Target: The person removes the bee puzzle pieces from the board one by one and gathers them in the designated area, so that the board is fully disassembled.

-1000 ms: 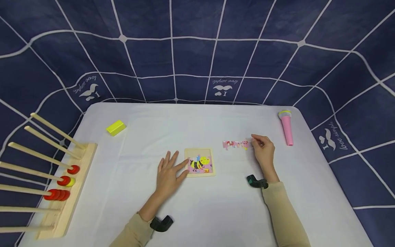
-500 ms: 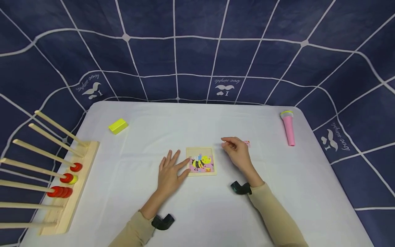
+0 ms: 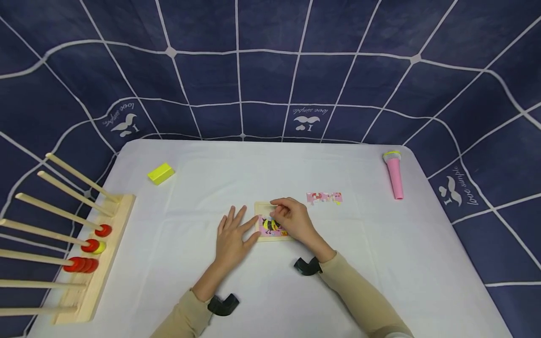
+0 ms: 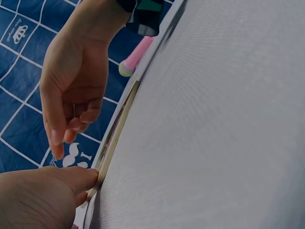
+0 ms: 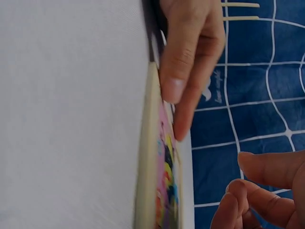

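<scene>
A person sits at a table [image 3: 262, 300] covered with a pale cloth, both sleeved arms reaching toward a small wooden bee puzzle board [image 3: 264, 231] that lies flat near the middle. The left hand [image 3: 231, 238] rests palm down on the cloth just left of the board, its fingers straight and spread, the thumb pressed against the board's left edge; the left wrist view shows that thumb tip touching the thin wooden rim. The right hand [image 3: 291, 219] hovers over the upper part of the board with its fingers curled together toward the thumb, covering the top of the bee picture. From the right wrist view the fingertips [image 5: 248, 191] are bent close to one another just above the printed face, but whether a piece sits between them cannot be told. A short row of loose pink puzzle pieces [image 3: 323, 197] lies on the cloth to the right of the board, apart from both hands. Further right, near the table's edge, lies a pink toy microphone [image 3: 395, 174] with a yellow head. A yellow block [image 3: 160, 173] lies toward the far left of the table, and a wooden rod rack [image 3: 90, 263] carrying red and yellow rings stands at the left edge. A dark blue cloth with white lines hangs behind.
</scene>
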The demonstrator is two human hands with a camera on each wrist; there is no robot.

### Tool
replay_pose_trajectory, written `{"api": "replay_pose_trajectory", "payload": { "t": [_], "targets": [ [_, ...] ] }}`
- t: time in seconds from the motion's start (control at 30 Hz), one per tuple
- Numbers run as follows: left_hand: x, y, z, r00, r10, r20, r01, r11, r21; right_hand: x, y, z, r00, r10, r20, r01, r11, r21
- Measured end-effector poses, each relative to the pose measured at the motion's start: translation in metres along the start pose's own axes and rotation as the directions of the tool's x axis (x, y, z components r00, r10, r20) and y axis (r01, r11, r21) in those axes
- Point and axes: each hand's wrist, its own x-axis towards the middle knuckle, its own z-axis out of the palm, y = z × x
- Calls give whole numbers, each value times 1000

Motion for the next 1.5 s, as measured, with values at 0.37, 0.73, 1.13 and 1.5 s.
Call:
{"api": "replay_pose_trajectory", "payload": {
  "t": [0.37,0.73,1.13,1.5],
  "targets": [
    [-1,0,0,1000,-1,2,1,1000,7,-3,7,13,999,-10,52,12,999,-45],
    [0,0,1,1000,-7,2,7,1000,8,-3,15,18,999,-33,43,40,985,-166],
    [0,-1,2,1000,2,-12,-2,1000,12,-2,16,20,999,-23,45,32,977,-212],
    [1,2,1,1000,-13,-14,13,1000,8,-3,16,21,998,-21,60,35,971,-238]
  ]
}}
